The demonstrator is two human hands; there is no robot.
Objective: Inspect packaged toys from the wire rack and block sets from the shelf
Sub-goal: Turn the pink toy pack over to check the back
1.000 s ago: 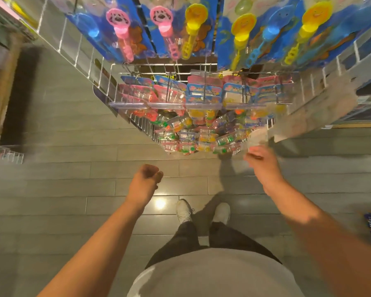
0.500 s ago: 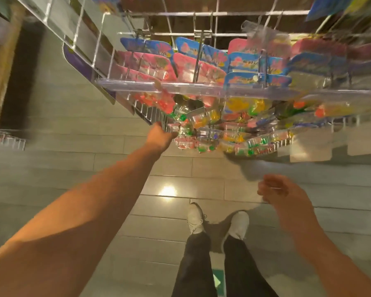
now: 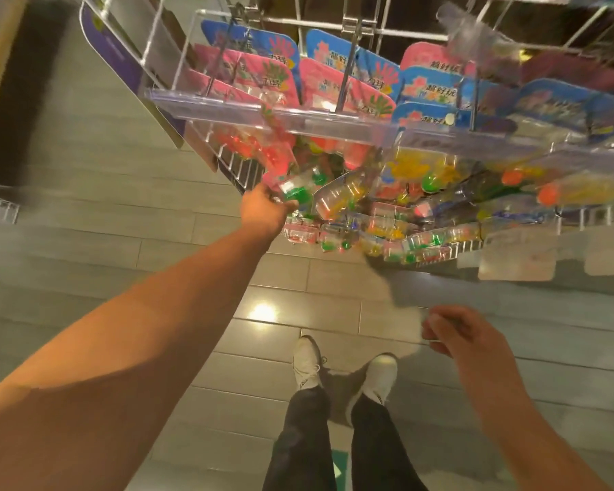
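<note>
The right hand [image 3: 465, 338] was held low with fingers loosely curled, nothing gripped; farther out, 1 clear toy pack [image 3: 298, 187] on the wire rack [image 3: 334, 28] was pinched by the left hand [image 3: 265, 210]; the picking step was judged begun; next, unhooking was called for.

Left hand [image 3: 263, 211] holds a packaged toy [image 3: 296, 187] at the wire rack [image 3: 241, 171].

Two hands in view, left hand [image 3: 263, 210] and right hand [image 3: 465, 334], two white shoes [image 3: 307, 361], one wire rack [image 3: 369, 26], one clear price rail [image 3: 270, 113], hanging toy packs [image 3: 280, 79] roughly ten headers legible, lower packs blurred, uncountable
</note>
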